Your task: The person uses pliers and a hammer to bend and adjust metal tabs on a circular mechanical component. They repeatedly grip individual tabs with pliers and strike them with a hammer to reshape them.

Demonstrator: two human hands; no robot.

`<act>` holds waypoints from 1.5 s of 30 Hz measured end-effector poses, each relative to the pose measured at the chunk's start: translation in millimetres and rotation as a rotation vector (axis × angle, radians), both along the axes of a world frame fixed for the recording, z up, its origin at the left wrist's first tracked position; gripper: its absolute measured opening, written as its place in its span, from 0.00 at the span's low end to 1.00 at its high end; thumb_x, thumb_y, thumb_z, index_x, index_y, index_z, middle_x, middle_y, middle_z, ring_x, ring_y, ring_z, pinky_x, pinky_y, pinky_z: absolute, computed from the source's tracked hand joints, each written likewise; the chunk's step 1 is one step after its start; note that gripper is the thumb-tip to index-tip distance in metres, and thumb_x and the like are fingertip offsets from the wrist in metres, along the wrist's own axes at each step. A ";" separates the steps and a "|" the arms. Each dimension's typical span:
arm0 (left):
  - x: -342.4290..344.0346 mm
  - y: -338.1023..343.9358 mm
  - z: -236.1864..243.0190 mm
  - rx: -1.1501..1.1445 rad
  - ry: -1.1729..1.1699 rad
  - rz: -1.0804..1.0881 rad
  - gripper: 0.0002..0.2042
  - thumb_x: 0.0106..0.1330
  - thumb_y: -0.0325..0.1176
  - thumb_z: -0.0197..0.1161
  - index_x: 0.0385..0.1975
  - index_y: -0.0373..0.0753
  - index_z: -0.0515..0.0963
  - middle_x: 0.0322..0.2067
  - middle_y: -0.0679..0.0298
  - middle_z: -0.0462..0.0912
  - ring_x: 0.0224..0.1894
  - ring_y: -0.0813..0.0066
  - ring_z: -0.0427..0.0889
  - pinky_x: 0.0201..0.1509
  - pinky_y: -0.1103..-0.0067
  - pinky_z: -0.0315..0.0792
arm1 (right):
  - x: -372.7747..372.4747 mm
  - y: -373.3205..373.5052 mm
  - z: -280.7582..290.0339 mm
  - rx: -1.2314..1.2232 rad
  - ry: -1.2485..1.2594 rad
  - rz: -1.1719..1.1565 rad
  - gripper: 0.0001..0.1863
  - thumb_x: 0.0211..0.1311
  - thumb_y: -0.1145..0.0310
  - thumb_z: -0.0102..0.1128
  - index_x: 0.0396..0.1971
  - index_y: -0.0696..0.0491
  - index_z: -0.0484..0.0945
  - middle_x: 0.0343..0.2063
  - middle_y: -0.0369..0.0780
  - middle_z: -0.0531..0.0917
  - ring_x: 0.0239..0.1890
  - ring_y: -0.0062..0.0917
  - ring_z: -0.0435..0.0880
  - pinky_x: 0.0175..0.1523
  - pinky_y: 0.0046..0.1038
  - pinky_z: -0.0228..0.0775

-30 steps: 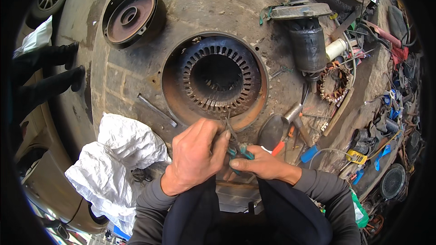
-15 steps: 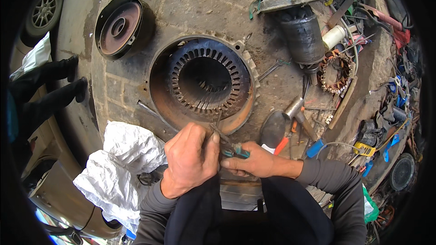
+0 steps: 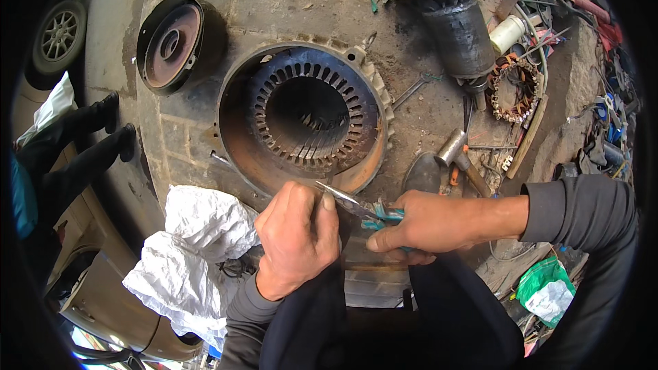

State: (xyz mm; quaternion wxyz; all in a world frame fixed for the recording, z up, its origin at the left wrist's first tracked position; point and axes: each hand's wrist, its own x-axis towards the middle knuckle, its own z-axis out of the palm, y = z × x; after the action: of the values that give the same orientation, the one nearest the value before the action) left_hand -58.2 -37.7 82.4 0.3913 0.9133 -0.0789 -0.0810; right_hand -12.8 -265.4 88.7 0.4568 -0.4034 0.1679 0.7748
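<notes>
Head view, sole entry.

Item: my right grip [image 3: 428,223], wrapped firmly round a teal-handled tool [image 3: 355,207]; handles partly covered by my fingers, slim metal end slanting up and leftward. Exact kind of tool: not certain.

Item: my left grip [image 3: 298,240], fingers curled, thumb pressed against forefinger; whether anything is pinched between them, I cannot tell. Tool tip lies right by this thumb; contact uncertain.

Item: slotted metal core [image 3: 373,106], ring-shaped, seated inside a rusty round housing [image 3: 236,147], just beyond my knuckles, bore facing up.

Item: crumpled white sheet [image 3: 205,223], left of my left grip. Hammer [image 3: 462,157], beyond my right grip.

Handling notes, my judgement: the left hand serves best as a steady rest, fingertips drawn back from the metal point. Short, controlled strokes from the right wrist suit this close work; a slight turn of the left hand would give my eyes a clearer sight of the tip.
</notes>
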 end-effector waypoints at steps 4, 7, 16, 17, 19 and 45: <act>0.0 1.3 -0.5 -0.057 0.012 0.035 0.09 0.59 0.18 0.69 0.29 0.35 0.74 0.25 0.55 0.76 0.24 0.53 0.77 0.29 0.66 0.71 | -9.8 3.5 -5.5 0.071 -0.038 -0.103 0.17 0.73 0.58 0.66 0.32 0.59 0.83 0.24 0.38 0.82 0.23 0.22 0.79 0.27 0.27 0.72; -0.3 2.9 0.0 -0.047 0.005 0.017 0.09 0.59 0.18 0.70 0.31 0.35 0.74 0.26 0.55 0.76 0.25 0.53 0.77 0.29 0.66 0.72 | -31.4 5.5 -16.6 0.118 -0.012 -0.260 0.17 0.74 0.57 0.65 0.33 0.58 0.83 0.25 0.38 0.83 0.25 0.22 0.81 0.28 0.26 0.72; 12.6 13.1 -0.2 0.051 -0.108 -0.172 0.12 0.52 0.17 0.71 0.31 0.36 0.75 0.26 0.58 0.75 0.26 0.55 0.76 0.29 0.68 0.71 | -112.6 69.0 -44.6 0.287 0.077 -0.885 0.16 0.77 0.61 0.65 0.30 0.54 0.76 0.23 0.33 0.76 0.22 0.16 0.71 0.27 0.23 0.64; 17.6 14.7 -0.8 0.030 -0.130 -0.203 0.12 0.48 0.17 0.70 0.30 0.37 0.75 0.25 0.58 0.73 0.26 0.56 0.75 0.29 0.68 0.70 | -120.1 80.7 -48.4 0.315 0.071 -0.958 0.15 0.77 0.61 0.64 0.30 0.54 0.76 0.23 0.33 0.76 0.22 0.17 0.72 0.27 0.24 0.64; 28.3 19.5 -1.4 0.000 -0.154 -0.310 0.12 0.50 0.15 0.71 0.30 0.35 0.76 0.24 0.57 0.71 0.24 0.55 0.72 0.27 0.68 0.66 | -129.5 98.2 -57.1 0.311 -0.109 -1.050 0.15 0.77 0.62 0.64 0.31 0.55 0.77 0.23 0.34 0.77 0.23 0.18 0.75 0.28 0.25 0.68; 19.3 12.5 7.0 -0.024 -0.039 -0.135 0.07 0.59 0.18 0.68 0.30 0.35 0.76 0.25 0.57 0.77 0.24 0.56 0.77 0.29 0.68 0.71 | -108.2 82.6 -13.4 0.197 0.135 -0.960 0.14 0.76 0.62 0.64 0.30 0.53 0.75 0.23 0.36 0.78 0.22 0.20 0.76 0.25 0.25 0.67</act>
State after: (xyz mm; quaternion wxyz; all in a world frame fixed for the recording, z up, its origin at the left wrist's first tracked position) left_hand -38.9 -25.2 89.4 0.3941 0.9026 -0.1487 -0.0883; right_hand -121.1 -182.9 75.3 0.7862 -0.1845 0.2900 0.5135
